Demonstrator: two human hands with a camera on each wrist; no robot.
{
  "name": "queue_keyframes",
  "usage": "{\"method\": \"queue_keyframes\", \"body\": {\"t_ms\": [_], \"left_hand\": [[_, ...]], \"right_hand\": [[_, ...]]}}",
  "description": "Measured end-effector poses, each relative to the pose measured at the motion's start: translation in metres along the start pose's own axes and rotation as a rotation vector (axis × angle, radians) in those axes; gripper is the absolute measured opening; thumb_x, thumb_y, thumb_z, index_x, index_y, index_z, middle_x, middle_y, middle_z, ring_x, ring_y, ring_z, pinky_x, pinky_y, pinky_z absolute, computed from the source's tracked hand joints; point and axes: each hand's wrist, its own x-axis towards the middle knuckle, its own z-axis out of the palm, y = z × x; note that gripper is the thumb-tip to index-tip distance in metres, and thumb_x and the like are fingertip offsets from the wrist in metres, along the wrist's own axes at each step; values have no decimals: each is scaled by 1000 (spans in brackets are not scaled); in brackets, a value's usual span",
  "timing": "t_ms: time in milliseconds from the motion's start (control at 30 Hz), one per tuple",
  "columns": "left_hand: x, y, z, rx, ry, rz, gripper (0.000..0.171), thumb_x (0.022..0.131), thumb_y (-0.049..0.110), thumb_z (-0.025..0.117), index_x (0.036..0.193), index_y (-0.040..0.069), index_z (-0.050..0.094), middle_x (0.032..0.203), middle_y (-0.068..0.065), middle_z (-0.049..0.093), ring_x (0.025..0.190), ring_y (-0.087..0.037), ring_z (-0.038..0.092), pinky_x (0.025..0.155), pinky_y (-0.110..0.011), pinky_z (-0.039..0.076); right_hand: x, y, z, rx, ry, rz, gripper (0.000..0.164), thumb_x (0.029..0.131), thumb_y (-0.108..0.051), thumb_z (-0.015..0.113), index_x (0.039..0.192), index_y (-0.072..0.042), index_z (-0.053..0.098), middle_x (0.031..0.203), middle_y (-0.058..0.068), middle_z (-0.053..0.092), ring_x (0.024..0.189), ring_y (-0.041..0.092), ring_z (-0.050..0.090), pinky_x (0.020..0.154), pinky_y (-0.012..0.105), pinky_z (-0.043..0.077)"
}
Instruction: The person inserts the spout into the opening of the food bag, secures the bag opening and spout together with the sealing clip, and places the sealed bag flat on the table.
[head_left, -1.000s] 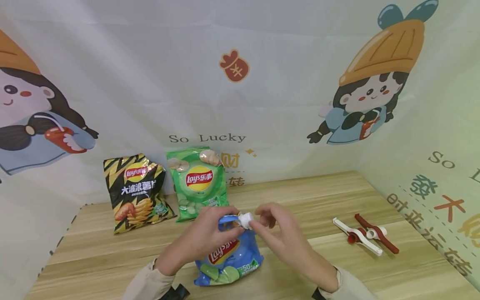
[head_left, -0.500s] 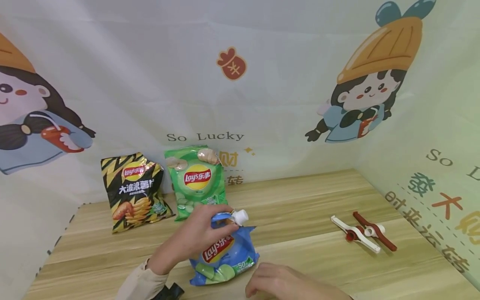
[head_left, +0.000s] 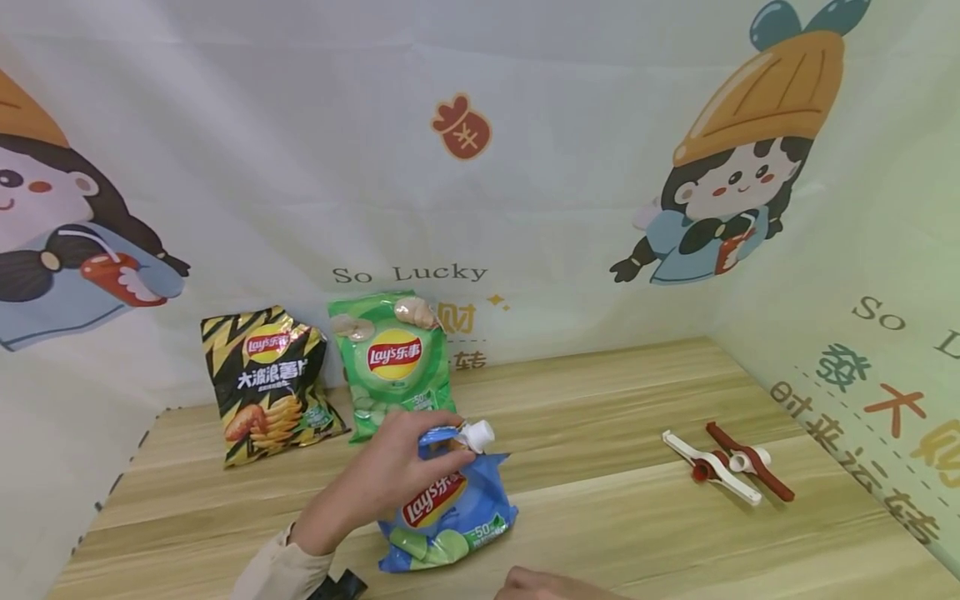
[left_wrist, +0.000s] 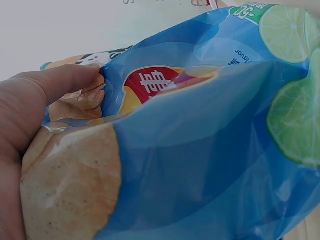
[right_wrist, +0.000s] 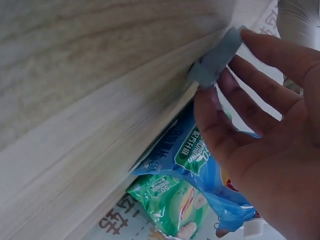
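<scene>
My left hand (head_left: 401, 462) grips the top of a blue potato chip bag (head_left: 468, 500) standing on the table, its thumb across the front. A white round spout (head_left: 477, 436) sticks out at the top right corner of the bag, beside the fingertips. In the left wrist view the thumb (left_wrist: 62, 82) lies over the crumpled upper edge. My right hand (head_left: 551, 585) is low at the bottom edge of the head view. The right wrist view shows it pinching a small pale cap-like piece (right_wrist: 216, 59) between thumb and fingertips, close to the wooden surface.
Black-and-yellow (head_left: 273, 383) and green (head_left: 393, 358) chip bags lean against the back cloth at left. On the right lie a white bag clip (head_left: 712, 468) with a red spout and a red bag clip (head_left: 750, 461) with a white one. Printed cloth (head_left: 562, 208) bounds the table.
My right hand has left the spout at the bag's top and come down toward the table's near edge, mostly out of the head view. The left hand keeps its grip on the bag.
</scene>
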Motion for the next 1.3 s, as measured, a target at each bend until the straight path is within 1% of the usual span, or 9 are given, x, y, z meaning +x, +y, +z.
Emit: {"method": "queue_keyframes", "body": {"t_ms": [167, 400, 600, 733, 900, 967, 1133, 1200, 1300], "left_hand": [[0, 0, 0, 27, 4, 6, 31, 91, 34, 73, 112, 12, 72, 93, 10, 71, 76, -4, 60, 70, -27, 51], [-1, 0, 2, 30, 10, 26, 32, 91, 37, 73, 111, 11, 72, 97, 8, 72, 83, -5, 62, 74, -27, 51], [-1, 0, 2, -5, 8, 34, 32, 91, 37, 73, 109, 11, 72, 97, 5, 72, 83, -6, 63, 69, -24, 53], [-1, 0, 2, -6, 7, 24, 30, 91, 35, 73, 110, 12, 72, 97, 6, 72, 83, -6, 63, 69, -24, 53], [0, -1, 2, -7, 6, 13, 29, 91, 33, 74, 111, 12, 72, 96, 7, 72, 83, -6, 63, 70, -25, 53], [0, -2, 2, -2, 9, 20, 30, 91, 34, 74, 111, 11, 72, 97, 6, 72, 83, -6, 64, 69, -24, 53], [0, -2, 1, 18, 14, 30, 33, 91, 36, 73, 111, 10, 72, 99, 4, 73, 86, -8, 64, 71, -25, 53], [0, -3, 1, 26, 15, 30, 34, 91, 37, 73, 111, 10, 72, 100, 4, 73, 87, -8, 64, 72, -25, 53], [1, -3, 1, 31, 18, 31, 34, 91, 37, 73, 111, 10, 73, 100, 3, 73, 87, -8, 65, 72, -25, 53]], "right_hand": [[0, 0, 3, -86, -25, 6, 19, 102, -29, 58, 116, -21, 68, 93, -9, 61, 87, -3, 50, 76, 0, 31], [0, 2, 3, -48, -36, 38, 18, 102, -28, 58, 113, -20, 69, 91, -9, 60, 86, -4, 50, 74, 0, 31], [-3, 4, -3, -51, -8, 17, 16, 100, -24, 59, 110, -18, 71, 94, -8, 64, 89, -4, 52, 79, 1, 32], [-5, 6, -11, -149, 21, -42, 14, 96, -22, 65, 106, -16, 73, 99, -5, 67, 92, 1, 56, 85, 5, 37], [-6, 5, -22, -334, 38, -101, 9, 94, -29, 67, 98, -23, 73, 97, -10, 68, 91, 2, 58, 86, 12, 42], [-8, 3, -28, -285, 43, -45, 8, 94, -29, 67, 96, -23, 71, 96, -11, 67, 93, 2, 58, 86, 12, 42], [-16, -1, -49, -30, 63, 170, 3, 96, -20, 65, 98, -18, 67, 100, -10, 64, 98, 3, 53, 86, 8, 40], [-18, -2, -59, 5, 71, 222, 3, 97, -19, 64, 99, -18, 66, 102, -10, 62, 99, 3, 52, 85, 9, 41], [-21, -2, -71, 2, 96, 262, 5, 99, -21, 63, 100, -18, 66, 103, -10, 61, 100, 5, 52, 85, 13, 44]]}}
